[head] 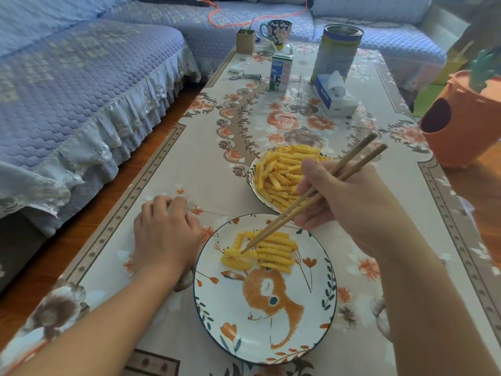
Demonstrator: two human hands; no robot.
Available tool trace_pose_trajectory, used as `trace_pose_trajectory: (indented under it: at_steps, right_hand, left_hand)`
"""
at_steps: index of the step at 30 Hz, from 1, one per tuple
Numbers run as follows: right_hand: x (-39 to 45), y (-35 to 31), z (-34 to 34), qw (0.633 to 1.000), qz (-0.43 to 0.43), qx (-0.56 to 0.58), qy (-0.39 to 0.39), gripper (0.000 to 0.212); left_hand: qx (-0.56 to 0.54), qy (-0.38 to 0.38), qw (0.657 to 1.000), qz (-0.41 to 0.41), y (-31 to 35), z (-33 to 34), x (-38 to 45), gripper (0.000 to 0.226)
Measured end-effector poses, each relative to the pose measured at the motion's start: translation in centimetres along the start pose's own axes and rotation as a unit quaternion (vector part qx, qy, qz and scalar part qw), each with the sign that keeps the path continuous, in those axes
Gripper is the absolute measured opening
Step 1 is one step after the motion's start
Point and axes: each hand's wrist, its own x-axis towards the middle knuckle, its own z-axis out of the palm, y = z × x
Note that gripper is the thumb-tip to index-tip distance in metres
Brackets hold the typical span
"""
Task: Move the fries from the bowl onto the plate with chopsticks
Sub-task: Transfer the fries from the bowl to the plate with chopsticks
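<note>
Right hand [349, 202] grips brown wooden chopsticks [311, 198], tips on crinkle-cut yellow fries [273, 253] on the deer-painted white plate [271, 335]; white bowl [253, 183] of fries just behind; left hand [165, 232] rests loose beside the plate; tissue box [334, 96], milk carton [282, 73], tall tin [337, 51] well beyond.

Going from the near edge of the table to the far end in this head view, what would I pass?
Plate → bowl of fries → tissue box → milk carton → tall tin → flowered mug.
</note>
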Motion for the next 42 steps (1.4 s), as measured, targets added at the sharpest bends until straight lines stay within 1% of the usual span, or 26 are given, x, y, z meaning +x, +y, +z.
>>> trace_pose_trajectory:
  at_steps: [5,9,12,14,18,22,26,32,35,38,42]
  right_hand:
    - [0.4,0.0,-2.3,0.991,-0.047,0.027,0.120,0.044]
    - [0.7,0.3,-3.2,0.986,-0.049,0.036,0.155,0.046]
    - [0.8,0.7,-3.8,0.974,-0.079,-0.004,0.213,0.044]
    - [0.8,0.8,-4.2,0.970,-0.089,-0.022,0.225,0.045]
    - [0.7,1.0,-4.0,0.972,-0.104,-0.047,0.206,0.045]
    - [0.6,1.1,-2.9,0.970,-0.129,-0.036,0.205,0.041]
    - [1.1,1.7,-1.7,0.972,-0.125,-0.046,0.193,0.039]
    - [0.7,1.0,-2.6,0.969,-0.135,-0.016,0.208,0.047]
    - [0.1,0.0,-3.7,0.973,-0.113,0.012,0.202,0.047]
    - [-0.7,-1.0,-4.1,0.988,-0.071,0.036,0.135,0.051]
    - [-1.4,-1.3,-3.2,0.999,-0.021,-0.021,0.035,0.052]
  left_hand:
    - [0.005,-0.003,1.000,0.003,0.0,0.0,0.0,0.033]
    - [0.002,0.005,1.000,0.004,-0.1,0.1,0.0,0.031]
    - [0.001,0.012,1.000,0.004,-0.1,0.3,0.0,0.030]
    - [-0.001,0.016,1.000,0.004,-0.1,0.4,0.1,0.030]
    - [0.002,0.014,1.000,0.005,-0.1,0.4,0.1,0.030]
    - [0.002,0.012,1.000,0.005,-0.1,0.3,0.1,0.029]
    - [0.004,0.011,1.000,0.005,-0.1,0.2,0.0,0.029]
    - [0.003,0.016,1.000,0.006,-0.1,0.3,0.1,0.030]
    - [0.001,0.017,1.000,0.005,-0.2,0.4,0.1,0.030]
    - [0.003,0.014,1.000,0.008,-0.2,0.3,0.1,0.031]
    - [0.004,0.022,1.000,0.011,-0.2,0.4,0.1,0.030]
